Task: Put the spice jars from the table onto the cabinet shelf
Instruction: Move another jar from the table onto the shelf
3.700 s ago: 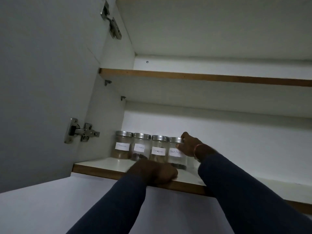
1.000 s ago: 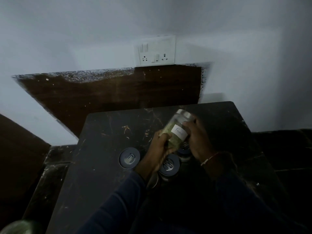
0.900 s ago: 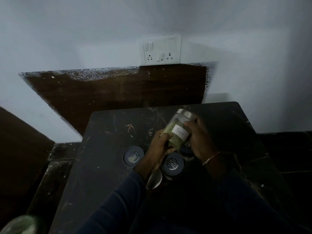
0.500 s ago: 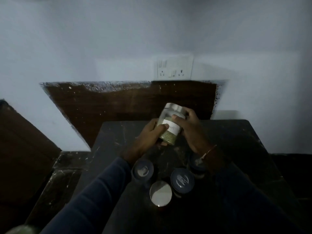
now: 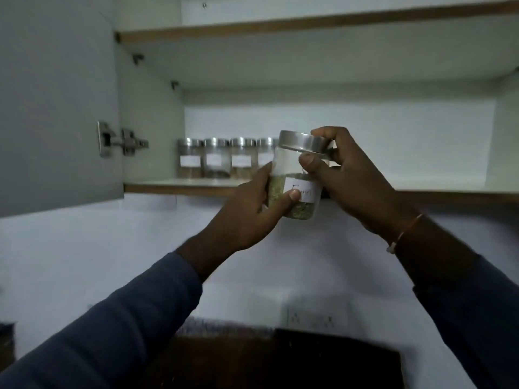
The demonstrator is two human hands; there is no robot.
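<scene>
Both hands, left hand and right hand, now grip the jar raised from table to shelf.

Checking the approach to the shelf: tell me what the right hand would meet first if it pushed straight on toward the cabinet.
Probably the fourth shelf jar, which sits just behind the held jar that the right hand and left hand carry. Depth is unclear; slightly further right, the shelf looks free.

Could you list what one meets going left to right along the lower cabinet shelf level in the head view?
Open cabinet door → door hinge → first shelf jar → second shelf jar → third shelf jar → held spice jar, gripped by left hand and right hand.
</scene>
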